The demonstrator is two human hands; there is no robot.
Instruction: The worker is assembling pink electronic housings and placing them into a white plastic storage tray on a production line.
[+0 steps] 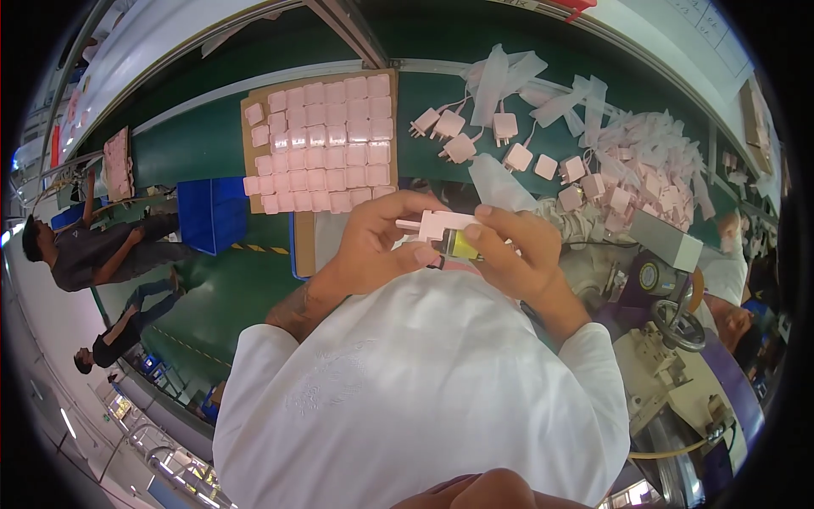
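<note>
In front of my chest, both hands hold a pale pink plug-in charger housing [438, 223] whose side is open. Metal-coloured prongs or pins point from it toward my left hand [377, 236], whose thumb and fingers pinch that end. My right hand [524, 248] grips the other end, with its fingers closed around a yellow-wrapped component [464, 246] that shows in the opening. The fingers hide part of the housing, so I cannot tell how far the component sits inside it.
Beyond my left hand, a cardboard sheet [249, 161] carries rows of pink housings [326, 136]. Corded chargers [517, 156] and a heap with white plastic sleeves [649, 140] lie to the right. A machine with a handwheel [677, 324] stands near right; people stand left, beside a blue bin [208, 212].
</note>
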